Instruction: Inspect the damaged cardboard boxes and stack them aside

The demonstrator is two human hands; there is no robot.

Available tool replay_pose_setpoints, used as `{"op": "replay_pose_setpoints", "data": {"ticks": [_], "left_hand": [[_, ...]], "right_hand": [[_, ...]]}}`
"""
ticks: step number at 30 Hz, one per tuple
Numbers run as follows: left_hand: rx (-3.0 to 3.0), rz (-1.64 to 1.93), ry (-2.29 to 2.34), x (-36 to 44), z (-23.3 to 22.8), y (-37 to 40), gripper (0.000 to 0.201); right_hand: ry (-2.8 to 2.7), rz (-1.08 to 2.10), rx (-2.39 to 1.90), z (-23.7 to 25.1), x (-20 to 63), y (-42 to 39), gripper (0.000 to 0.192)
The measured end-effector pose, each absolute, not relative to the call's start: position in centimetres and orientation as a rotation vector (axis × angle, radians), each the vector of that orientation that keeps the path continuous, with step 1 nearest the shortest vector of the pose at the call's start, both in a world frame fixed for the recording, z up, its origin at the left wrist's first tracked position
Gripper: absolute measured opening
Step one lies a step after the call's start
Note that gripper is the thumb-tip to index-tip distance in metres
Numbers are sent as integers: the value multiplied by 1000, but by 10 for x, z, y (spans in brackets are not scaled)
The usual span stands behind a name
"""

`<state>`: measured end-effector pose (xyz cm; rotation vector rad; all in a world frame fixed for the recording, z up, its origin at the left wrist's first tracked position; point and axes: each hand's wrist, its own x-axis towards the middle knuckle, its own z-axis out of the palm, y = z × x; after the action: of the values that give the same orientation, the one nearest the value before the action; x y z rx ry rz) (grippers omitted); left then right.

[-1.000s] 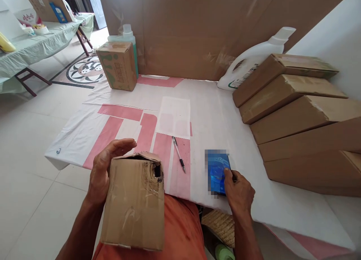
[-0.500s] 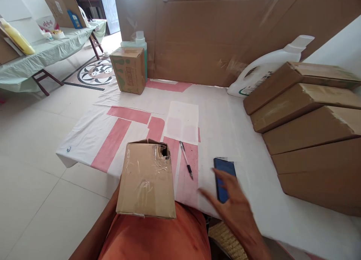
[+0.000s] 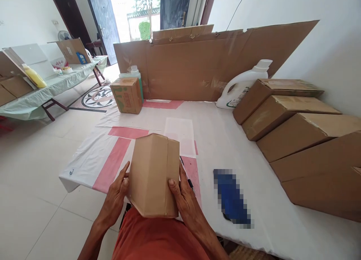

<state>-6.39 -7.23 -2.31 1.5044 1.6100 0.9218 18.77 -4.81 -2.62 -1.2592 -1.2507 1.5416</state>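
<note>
two hands clasp one cardboard box (image 3: 153, 175) at the near edge of the bench (image 3: 254, 147) — the left hand (image 3: 116, 198) flat against its left side, the right hand (image 3: 182, 194) against its right, each grip closed on the box. just right of the right grip a pen (image 3: 189, 181) pokes out from behind it; further right lies a blurred blue object (image 3: 232, 198). beyond that, stacked brown boxes (image 3: 293, 132). well ahead of the grip — a small printed carton (image 3: 126, 95) and a white jug (image 3: 241, 87).

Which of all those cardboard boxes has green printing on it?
The small upright box at the far left of the white sheet, in front of a green-tinted bottle. The box in the hands and the stacked ones on the right are plain brown.
</note>
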Motion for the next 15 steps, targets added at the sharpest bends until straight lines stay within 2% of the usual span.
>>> {"op": "replay_pose_setpoints", "data": {"ticks": [3, 9, 12, 15], "left_hand": [[1412, 922, 1681, -75, 2, -89, 72], [1507, 1042, 1609, -93, 42, -94, 76], [1491, 1088, 1613, -94, 40, -77, 74], [1353, 1147, 1610, -89, 19, -55, 72]], "right_hand": [[-1200, 1526, -1379, -21, 188, -41, 103], [-1051, 1787, -1073, 2, 186, -33, 87], [-959, 2041, -928, 4, 180, -30, 94], [-953, 2049, -912, -7, 172, -26, 95]]}}
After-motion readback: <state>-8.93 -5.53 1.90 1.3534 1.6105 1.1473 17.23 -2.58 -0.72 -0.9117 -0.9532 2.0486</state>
